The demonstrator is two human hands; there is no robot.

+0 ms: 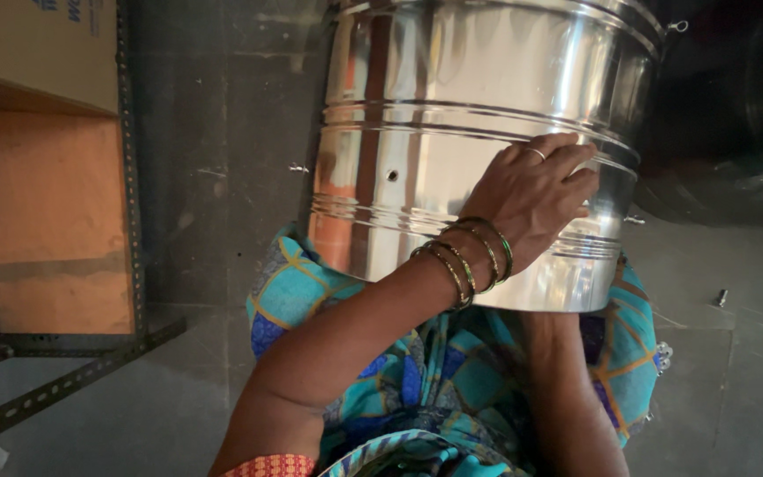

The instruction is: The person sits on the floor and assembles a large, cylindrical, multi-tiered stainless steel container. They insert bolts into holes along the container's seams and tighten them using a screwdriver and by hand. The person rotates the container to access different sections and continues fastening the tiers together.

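Large polished steel drum (479, 132) resting on the person's lap.
Left hand (532, 199) lies open, flat against its slippery ribbed wall; right hand hidden beneath, state unclear. Likely light but dent-prone; rim or ribs offer the surest hold.

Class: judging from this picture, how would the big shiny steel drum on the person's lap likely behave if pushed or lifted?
The steel drum is probably rigid: its ribbed wall holds shape under the left hand. Its polished surface likely feels slippery. Being round and lying sideways, it may roll.

Grey stone floor (214, 132) w/ small metal bolt (722, 298) and slotted steel angle bar (55, 389) lying on it.
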